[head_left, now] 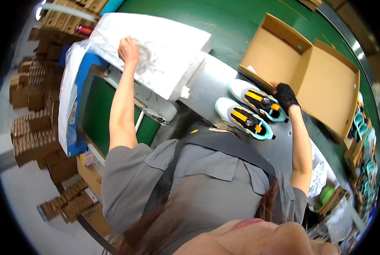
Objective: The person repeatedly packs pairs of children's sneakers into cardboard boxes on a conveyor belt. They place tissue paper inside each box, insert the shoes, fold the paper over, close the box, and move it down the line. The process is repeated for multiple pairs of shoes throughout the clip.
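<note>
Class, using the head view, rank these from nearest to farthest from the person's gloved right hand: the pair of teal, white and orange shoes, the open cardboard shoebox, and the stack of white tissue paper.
From the black-gloved right hand:
1. Pair of teal, white and orange shoes, touching the hand, just to its left.
2. Open brown cardboard shoebox, right behind the hand.
3. Stack of white tissue paper, far across on the left, under the bare left hand.

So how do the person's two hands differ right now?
The left hand is bare, while the right hand wears a black glove. The left hand rests on the stack of white paper; the right hand is at the heel of a white, teal and orange shoe beside the open cardboard box. Both arms reach out over the workbench.
</note>
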A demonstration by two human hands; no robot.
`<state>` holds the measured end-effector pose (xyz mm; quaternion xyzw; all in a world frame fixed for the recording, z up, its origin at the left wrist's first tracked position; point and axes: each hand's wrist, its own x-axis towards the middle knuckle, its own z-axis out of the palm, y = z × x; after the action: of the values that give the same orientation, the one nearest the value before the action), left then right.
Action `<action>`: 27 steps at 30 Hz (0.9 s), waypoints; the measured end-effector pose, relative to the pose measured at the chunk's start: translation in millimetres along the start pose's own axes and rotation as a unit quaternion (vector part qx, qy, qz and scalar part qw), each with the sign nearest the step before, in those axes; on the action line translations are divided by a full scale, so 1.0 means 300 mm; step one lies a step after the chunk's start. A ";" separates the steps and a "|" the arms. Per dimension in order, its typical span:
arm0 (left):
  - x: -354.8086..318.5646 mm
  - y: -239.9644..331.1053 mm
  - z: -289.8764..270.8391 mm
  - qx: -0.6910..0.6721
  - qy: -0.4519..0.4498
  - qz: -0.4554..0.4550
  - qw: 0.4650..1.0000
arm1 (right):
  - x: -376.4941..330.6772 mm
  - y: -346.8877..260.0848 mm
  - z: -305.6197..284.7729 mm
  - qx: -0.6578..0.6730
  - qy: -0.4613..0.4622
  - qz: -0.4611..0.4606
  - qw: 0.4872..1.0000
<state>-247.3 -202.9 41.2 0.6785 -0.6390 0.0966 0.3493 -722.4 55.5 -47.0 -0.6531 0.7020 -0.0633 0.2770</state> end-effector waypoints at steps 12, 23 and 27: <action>-0.035 1.017 -0.419 -0.095 0.160 0.508 0.841 | -0.166 -0.508 -0.426 0.323 0.284 -0.148 0.891; -0.454 1.260 0.027 -0.237 -0.224 0.558 0.763 | -0.425 0.165 -0.565 0.461 0.751 0.062 0.469; -0.453 1.015 0.220 -0.032 -0.271 0.526 0.805 | -0.647 0.363 -0.445 0.457 0.786 0.104 0.403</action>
<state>-575.2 -115.1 20.8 0.2250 -0.9694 0.0578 0.0791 -882.6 219.1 75.3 -0.0137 0.5397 -0.8308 -0.1352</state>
